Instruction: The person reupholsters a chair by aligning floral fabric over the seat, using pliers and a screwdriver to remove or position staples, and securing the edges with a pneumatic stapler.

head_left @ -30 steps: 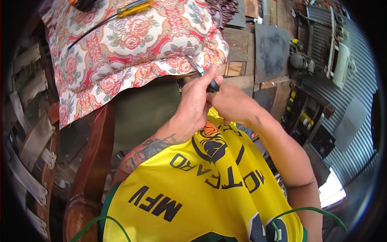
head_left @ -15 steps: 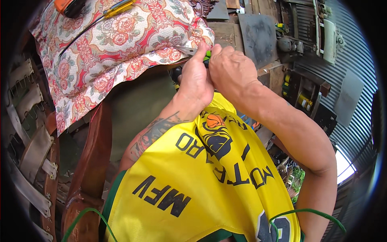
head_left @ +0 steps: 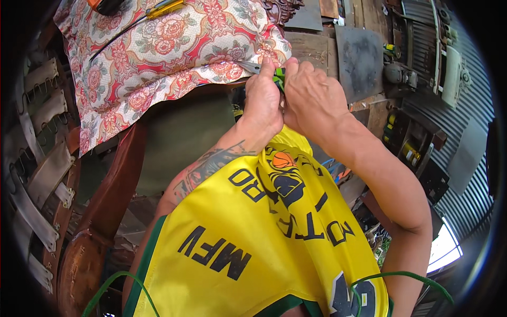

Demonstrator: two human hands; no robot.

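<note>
My right hand (head_left: 317, 92) is closed around the green-and-black handles of a pair of pliers (head_left: 280, 77). Beside it my left hand (head_left: 262, 100) is closed about the pliers too, its thumb raised along them and its other fingers mostly hidden. The pointed grey metal jaws stick out leftward past that thumb, against the lower edge of a floral fabric cushion (head_left: 163, 47). What the jaw tips grip cannot be made out. The cushion is red, white and grey, resting over a brown wooden frame (head_left: 113, 190).
On the cushion lie a screwdriver with a yellow handle (head_left: 166, 8) and an orange-and-black tool (head_left: 105, 6). Webbing straps (head_left: 50, 174) with metal hooks are at the left. A dark flat panel (head_left: 360, 63) lies at the upper right, near a corrugated metal wall (head_left: 475, 68).
The view has shifted slightly, so the cushion and background sit farther right. My hands have turned a little, and more of the green pliers handles shows between them.
</note>
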